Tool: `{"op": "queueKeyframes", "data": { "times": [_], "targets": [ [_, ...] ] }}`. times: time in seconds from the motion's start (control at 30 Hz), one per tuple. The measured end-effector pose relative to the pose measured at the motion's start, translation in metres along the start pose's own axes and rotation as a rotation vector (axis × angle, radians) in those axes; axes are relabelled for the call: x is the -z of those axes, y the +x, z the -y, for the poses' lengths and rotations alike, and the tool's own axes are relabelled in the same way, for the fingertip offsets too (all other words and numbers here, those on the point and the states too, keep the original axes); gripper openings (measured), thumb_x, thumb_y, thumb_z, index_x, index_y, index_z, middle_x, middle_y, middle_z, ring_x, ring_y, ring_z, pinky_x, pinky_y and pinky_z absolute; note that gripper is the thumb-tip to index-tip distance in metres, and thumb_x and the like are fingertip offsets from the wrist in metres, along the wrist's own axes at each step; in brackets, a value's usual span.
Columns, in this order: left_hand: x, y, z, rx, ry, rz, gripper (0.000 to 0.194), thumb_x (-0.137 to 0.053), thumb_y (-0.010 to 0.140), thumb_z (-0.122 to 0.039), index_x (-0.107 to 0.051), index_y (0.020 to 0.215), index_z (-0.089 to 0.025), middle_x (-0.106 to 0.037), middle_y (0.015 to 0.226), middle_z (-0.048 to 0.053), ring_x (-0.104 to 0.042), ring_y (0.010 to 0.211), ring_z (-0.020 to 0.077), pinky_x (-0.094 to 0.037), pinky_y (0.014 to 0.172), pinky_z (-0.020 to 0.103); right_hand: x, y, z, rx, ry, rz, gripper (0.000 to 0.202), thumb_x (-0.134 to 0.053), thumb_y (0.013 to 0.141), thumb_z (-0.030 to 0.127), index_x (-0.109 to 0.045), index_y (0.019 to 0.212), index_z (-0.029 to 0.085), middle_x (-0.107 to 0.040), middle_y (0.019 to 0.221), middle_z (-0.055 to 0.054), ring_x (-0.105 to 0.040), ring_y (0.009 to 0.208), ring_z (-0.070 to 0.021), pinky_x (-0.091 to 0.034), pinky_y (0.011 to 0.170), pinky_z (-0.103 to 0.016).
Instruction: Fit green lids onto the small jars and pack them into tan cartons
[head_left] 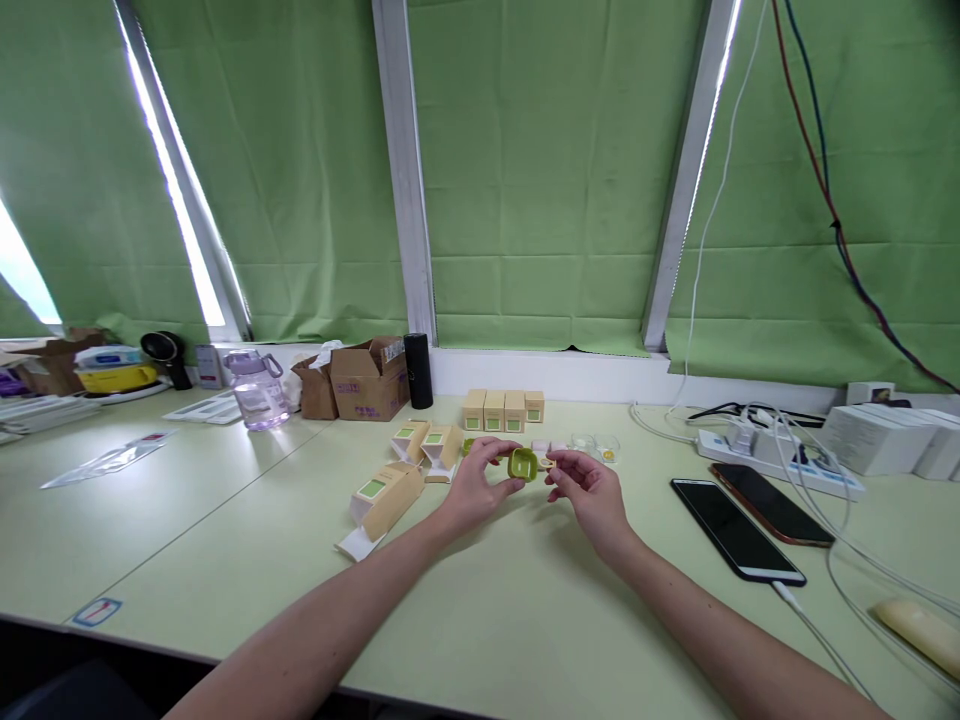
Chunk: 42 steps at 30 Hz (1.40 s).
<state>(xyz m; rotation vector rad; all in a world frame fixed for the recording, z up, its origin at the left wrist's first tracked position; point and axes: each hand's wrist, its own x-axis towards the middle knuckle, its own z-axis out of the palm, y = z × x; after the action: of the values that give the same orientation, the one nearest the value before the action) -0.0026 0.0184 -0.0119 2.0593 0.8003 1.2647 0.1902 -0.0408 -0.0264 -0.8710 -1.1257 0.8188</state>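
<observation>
Pinched in my left hand (484,480) is a small green square cup (523,464), its open side turned toward me. My right hand (592,493) closes its thumb and fingertips on a small cream ring-shaped piece (547,464), right beside the cup. Whether the two pieces touch, I cannot tell. Another green piece (468,446) shows partly behind my left hand. Behind my right hand are small pink pieces (558,446) and clear round containers (606,447), one with something yellow in it. Opened tan cartons (387,500) lie left of my left hand.
Several closed tan boxes (494,411) stand in a row at the back. Farther left are a cardboard box (369,380), a black cylinder (418,371) and a purple water bottle (257,390). On the right lie two phones (736,530), cables and a power strip (780,465).
</observation>
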Motion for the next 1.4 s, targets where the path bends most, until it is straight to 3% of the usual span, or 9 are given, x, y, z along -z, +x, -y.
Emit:
{"op": "queueKeyframes", "data": {
  "times": [0.2,0.4,0.7,0.93,1.1,1.4],
  "targets": [
    [-0.002,-0.002,-0.002,-0.044,-0.003,0.016,0.042,-0.083,0.075,-0.018,-0.072,0.115,-0.026,-0.064,0.117,0.009,-0.061,0.111,0.0256,-0.050,0.102,0.046,0.000,-0.006,0.002,0.108,-0.198,0.024,0.030,-0.077,0.082,0.046,-0.076,0.098,0.021,-0.070,0.082,-0.005,-0.063,0.069,-0.0179,-0.058,0.057,-0.032],
    [-0.002,-0.005,-0.010,-0.100,-0.011,0.045,0.046,-0.082,0.075,-0.012,-0.072,0.117,-0.027,-0.062,0.117,0.009,-0.060,0.115,0.0265,-0.050,0.104,0.045,-0.001,-0.013,0.005,0.349,-0.463,0.045,0.021,-0.064,0.094,0.038,-0.075,0.105,0.024,-0.076,0.102,-0.008,-0.069,0.079,-0.0216,-0.059,0.071,-0.036],
    [-0.004,-0.007,-0.014,-0.251,0.087,0.063,0.049,-0.083,0.074,-0.012,-0.071,0.120,-0.023,-0.065,0.116,0.011,-0.055,0.121,0.0294,-0.049,0.104,0.047,0.004,-0.011,0.001,0.682,-0.748,0.107,0.021,-0.050,0.101,0.022,-0.069,0.110,0.023,-0.070,0.097,-0.009,-0.066,0.085,-0.0217,-0.053,0.071,-0.033],
    [-0.004,-0.007,-0.012,-0.327,0.143,0.073,0.052,-0.083,0.074,-0.013,-0.069,0.123,-0.023,-0.071,0.113,0.011,-0.054,0.121,0.0306,-0.050,0.101,0.048,0.005,-0.009,0.002,0.843,-1.057,0.107,0.022,-0.048,0.101,0.017,-0.069,0.099,0.019,-0.064,0.083,-0.008,-0.058,0.074,-0.0197,-0.044,0.067,-0.031],
    [-0.005,-0.007,-0.008,-0.384,0.153,0.071,0.053,-0.083,0.075,-0.013,-0.068,0.125,-0.021,-0.072,0.111,0.010,-0.054,0.120,0.0315,-0.051,0.099,0.050,0.004,-0.007,0.000,0.950,-1.078,0.075,0.018,-0.049,0.099,0.013,-0.067,0.096,0.017,-0.059,0.077,-0.005,-0.052,0.068,-0.0182,-0.038,0.061,-0.030],
    [-0.006,-0.008,-0.008,-0.400,0.162,0.075,0.053,-0.085,0.074,-0.013,-0.068,0.124,-0.021,-0.072,0.111,0.010,-0.054,0.119,0.0302,-0.051,0.099,0.048,0.004,-0.007,0.001,0.976,-1.105,0.083,0.019,-0.048,0.097,0.009,-0.065,0.095,0.017,-0.056,0.075,-0.004,-0.049,0.067,-0.0179,-0.036,0.061,-0.030]
  ]
}}
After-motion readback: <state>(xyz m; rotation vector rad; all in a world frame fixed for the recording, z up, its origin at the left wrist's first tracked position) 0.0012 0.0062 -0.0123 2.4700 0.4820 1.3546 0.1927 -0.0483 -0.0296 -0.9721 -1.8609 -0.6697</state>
